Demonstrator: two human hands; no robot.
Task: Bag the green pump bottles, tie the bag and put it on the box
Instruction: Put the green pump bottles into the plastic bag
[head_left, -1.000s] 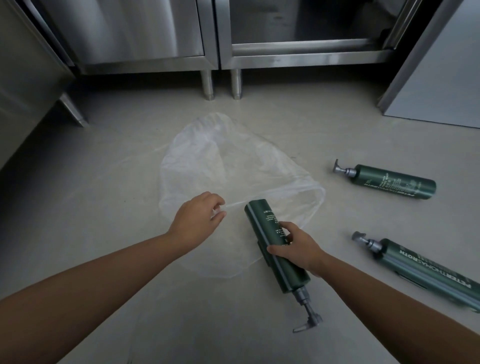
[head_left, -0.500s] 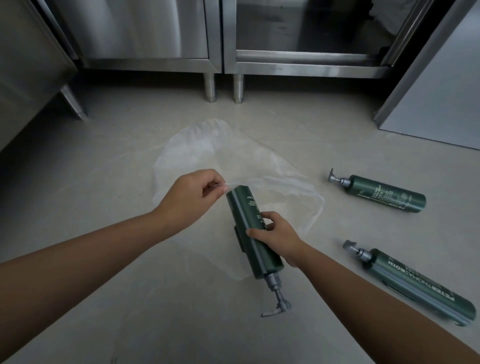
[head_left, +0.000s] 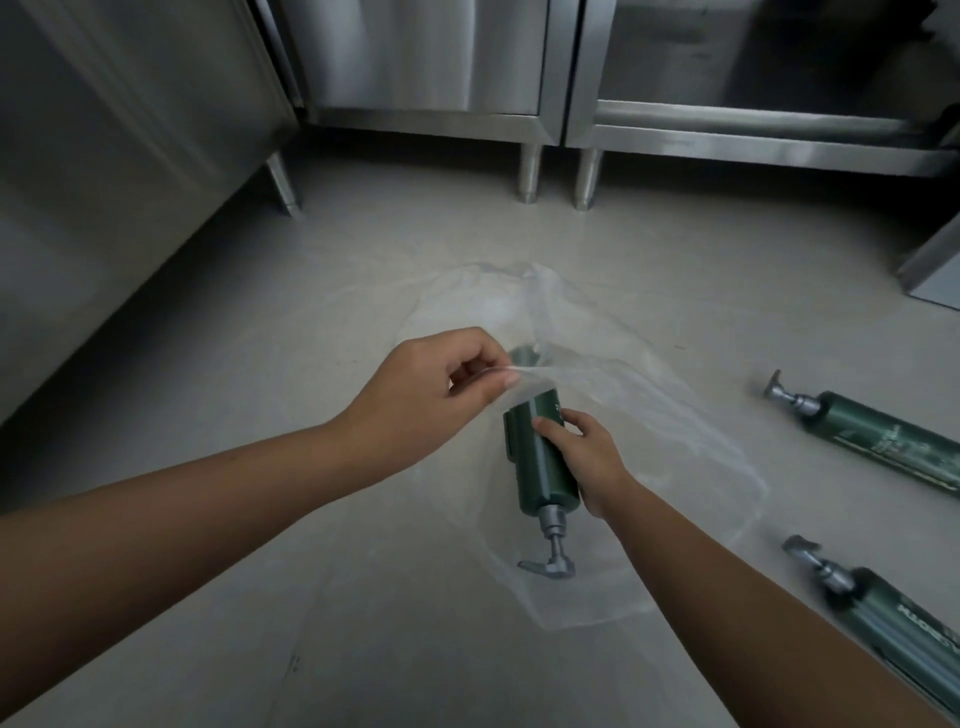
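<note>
A clear plastic bag (head_left: 613, 374) lies spread on the grey floor. My left hand (head_left: 431, 395) pinches the bag's rim and lifts it. My right hand (head_left: 582, 457) grips a dark green pump bottle (head_left: 540, 467), base first, pump end toward me. The bottle's base is under the lifted rim, inside the bag's mouth. A second green pump bottle (head_left: 883, 441) lies on the floor to the right. A third green pump bottle (head_left: 898, 629) lies nearer me at the lower right, cut off by the frame edge. No box is in view.
Stainless steel cabinets (head_left: 441, 62) on short legs (head_left: 530, 171) stand along the back and left. A grey panel corner (head_left: 935, 265) juts in at the right.
My left hand has raised the bag's rim. My right hand has pushed the bottle forward, and its base has gone from outside the bag to inside the mouth. The view has shifted right.
</note>
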